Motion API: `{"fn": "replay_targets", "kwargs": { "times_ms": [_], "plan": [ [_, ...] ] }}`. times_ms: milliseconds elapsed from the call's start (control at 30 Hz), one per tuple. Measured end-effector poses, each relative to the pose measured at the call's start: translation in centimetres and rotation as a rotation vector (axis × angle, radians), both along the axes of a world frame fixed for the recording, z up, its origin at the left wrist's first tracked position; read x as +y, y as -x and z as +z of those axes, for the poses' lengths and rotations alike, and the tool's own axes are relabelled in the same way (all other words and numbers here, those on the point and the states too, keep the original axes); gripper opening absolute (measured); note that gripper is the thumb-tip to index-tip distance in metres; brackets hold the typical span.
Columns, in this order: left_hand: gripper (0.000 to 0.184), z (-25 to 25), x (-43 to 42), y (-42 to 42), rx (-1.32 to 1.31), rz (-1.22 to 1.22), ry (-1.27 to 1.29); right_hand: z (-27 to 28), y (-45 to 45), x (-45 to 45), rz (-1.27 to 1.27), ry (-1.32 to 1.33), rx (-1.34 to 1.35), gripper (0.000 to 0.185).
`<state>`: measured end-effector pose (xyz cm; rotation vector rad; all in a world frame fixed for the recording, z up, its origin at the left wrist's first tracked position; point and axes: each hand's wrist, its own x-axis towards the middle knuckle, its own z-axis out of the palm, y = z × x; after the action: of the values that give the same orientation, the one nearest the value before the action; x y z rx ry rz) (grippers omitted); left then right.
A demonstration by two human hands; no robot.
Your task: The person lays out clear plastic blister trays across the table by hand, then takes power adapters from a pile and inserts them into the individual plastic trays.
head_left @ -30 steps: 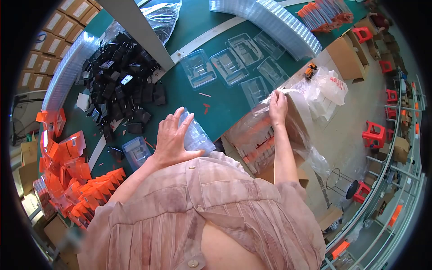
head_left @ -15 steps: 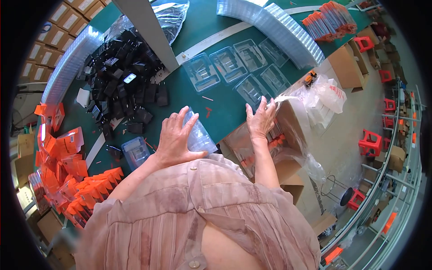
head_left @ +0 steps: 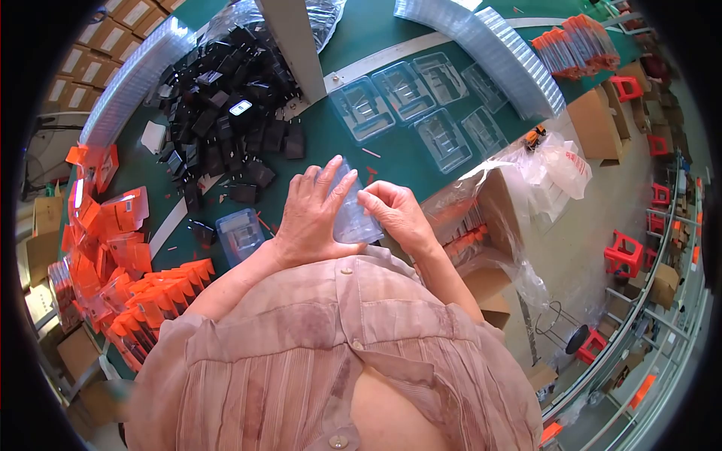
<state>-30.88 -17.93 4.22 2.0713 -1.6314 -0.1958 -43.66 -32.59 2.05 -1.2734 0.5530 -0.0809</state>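
Near the table's front edge, my left hand [head_left: 310, 214] spans a clear plastic tray [head_left: 353, 218], thumb at its near end and fingertips at its far end. My right hand [head_left: 395, 214] pinches the tray's right edge between thumb and forefinger. Another clear tray [head_left: 241, 234] lies just left of my left hand. Several clear trays [head_left: 444, 141] are laid out on the green table beyond my hands. A heap of black adapters [head_left: 226, 105] rises at the back left. Whether anything lies inside the held tray is hard to make out.
Orange-topped packs [head_left: 120, 263] crowd the left. An open carton [head_left: 489, 210] lined with plastic film stands at the right, holding orange packs. Stacked clear trays [head_left: 511, 60] curve across the back beside a metal post [head_left: 293, 45]. Red stools [head_left: 623, 254] stand on the floor.
My right hand has come from the carton to the tray at my left hand, and its open fingers have closed on the tray's edge. The view has shifted slightly.
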Motion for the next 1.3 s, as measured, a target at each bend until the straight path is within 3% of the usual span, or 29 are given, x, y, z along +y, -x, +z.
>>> {"fn": "replay_targets", "kwargs": {
  "times_ms": [267,467,600,733,867,1033,1167,1233,1267,1300],
  "plan": [
    [0.096,-0.4,1.9,1.1,-0.01,-0.013,0.015,0.0,1.5,3.8,-0.108,-0.244,-0.013,0.02],
    [0.097,-0.2,3.0,2.0,-0.037,-0.04,0.026,0.1,2.6,6.0,-0.152,-0.072,0.027,0.018],
    [0.098,0.6,3.9,2.6,-0.08,-0.021,-0.004,1.1,2.4,4.6,0.074,-0.159,0.01,0.017],
    [0.099,1.1,4.7,3.1,-0.151,0.015,-0.046,3.5,1.1,3.6,0.32,0.021,0.067,0.017],
    [0.099,1.8,6.2,2.8,-0.217,0.091,-0.097,1.6,0.3,6.4,0.089,-0.271,-0.035,0.016],
    [0.095,2.2,7.7,3.1,-0.264,0.228,-0.161,0.0,-0.7,8.3,-0.144,-0.262,-0.025,0.015],
    [0.084,1.9,9.7,2.3,-0.109,0.408,-0.222,-4.3,-0.7,3.9,-0.549,-0.19,0.023,0.019],
    [0.081,1.5,10.1,2.1,-0.083,0.459,-0.163,-6.3,-1.4,0.5,-0.351,-0.173,-0.001,0.018],
    [0.081,1.7,10.0,2.1,-0.092,0.463,-0.129,-6.7,-2.1,0.0,-0.268,-0.036,0.091,0.015],
    [0.082,1.9,9.9,2.1,-0.104,0.469,-0.095,-7.2,-3.1,-0.2,-0.28,0.0,0.104,0.015]
  ]
}}
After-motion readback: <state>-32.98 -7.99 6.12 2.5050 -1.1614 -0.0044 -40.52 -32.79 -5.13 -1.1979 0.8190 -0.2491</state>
